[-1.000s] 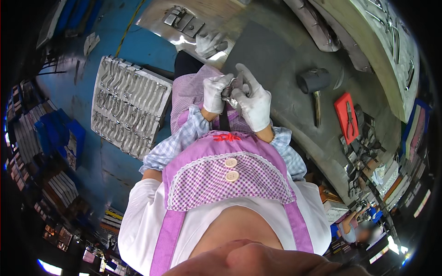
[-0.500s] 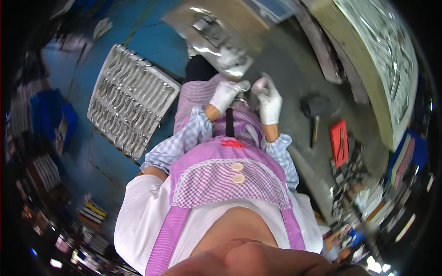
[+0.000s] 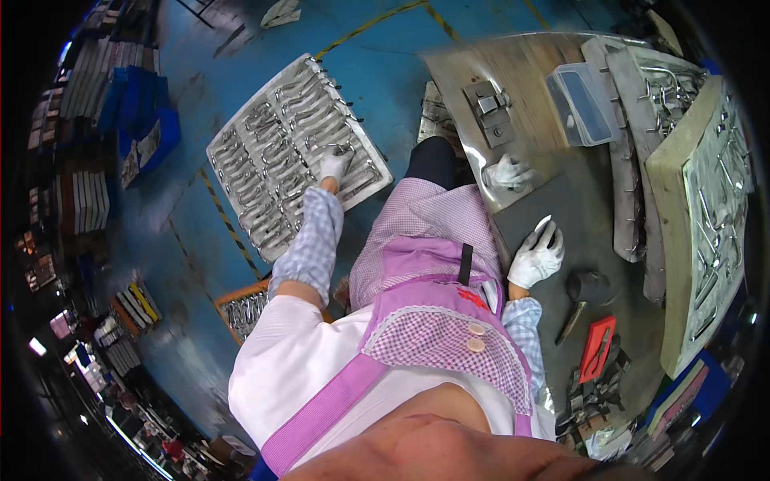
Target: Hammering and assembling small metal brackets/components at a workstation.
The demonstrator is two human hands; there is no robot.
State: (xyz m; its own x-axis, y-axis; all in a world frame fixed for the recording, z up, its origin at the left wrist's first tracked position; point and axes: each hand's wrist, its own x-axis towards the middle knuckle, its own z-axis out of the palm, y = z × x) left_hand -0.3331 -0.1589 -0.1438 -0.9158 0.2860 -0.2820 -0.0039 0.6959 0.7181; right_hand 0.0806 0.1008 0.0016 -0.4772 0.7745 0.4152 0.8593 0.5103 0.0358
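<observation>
My left hand (image 3: 333,165), in a white glove, reaches into a pale tray (image 3: 373,183) to my left. Its fingers close at a bent shiny metal part (image 3: 346,151) in the tray's near right area; the fingertips are partly lost among the parts. Rows of similar curved metal parts (image 3: 281,152) fill the tray. Over the grey bench top (image 3: 525,215) on my right is my right hand (image 3: 537,256), also gloved. Its fingers are bent and apart, with a pale pointed tip at the far end; no held object can be made out.
A black-headed mallet (image 3: 589,287) and a red holder (image 3: 597,349) lie right of my right hand. Beyond stand a metal fixture block (image 3: 489,112), a crumpled white cloth (image 3: 509,172) and a clear plastic box (image 3: 585,104). Padded racks (image 3: 682,184) of metal parts line the right.
My hands, together before my lap earlier, are now apart: the left has gone to the tray, the right rests over the bench. My view has turned, shifting bench and tray.
</observation>
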